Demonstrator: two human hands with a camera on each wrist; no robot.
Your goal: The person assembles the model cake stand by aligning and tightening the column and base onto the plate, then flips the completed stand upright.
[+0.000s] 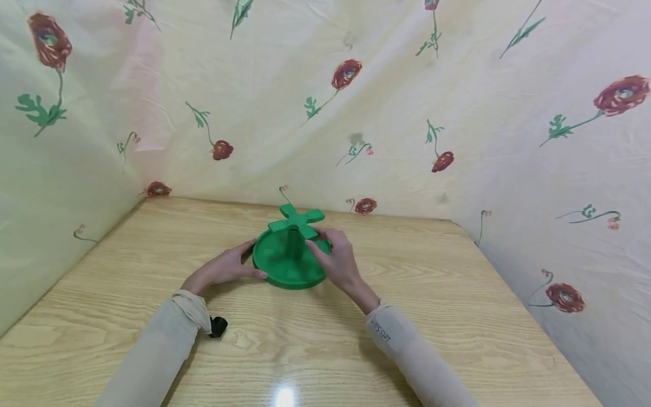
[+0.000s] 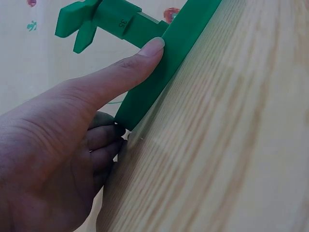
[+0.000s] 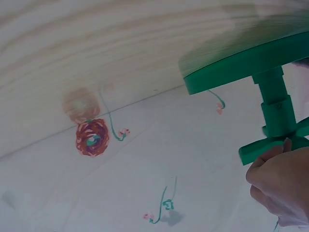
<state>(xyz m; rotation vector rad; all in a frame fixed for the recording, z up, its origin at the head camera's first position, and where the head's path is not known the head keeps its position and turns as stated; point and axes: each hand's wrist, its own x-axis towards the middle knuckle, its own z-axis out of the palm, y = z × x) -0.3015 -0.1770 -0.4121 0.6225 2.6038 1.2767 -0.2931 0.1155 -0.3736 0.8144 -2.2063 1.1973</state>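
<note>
A green plastic stand has a round, rimmed base, a central post and a cross-shaped top. It stands upright on the table. My left hand holds the base's left rim; in the left wrist view the thumb lies on the base and the other fingers curl at its edge. The post there bears a small marking that looks like "35". On the other side, my right hand pinches one arm of the cross, seen too in the right wrist view at the cross top.
The wood-grain table extends around the stand. Behind it and along both sides hangs a pale sheet with red flowers. A small black object sits by the left sleeve cuff.
</note>
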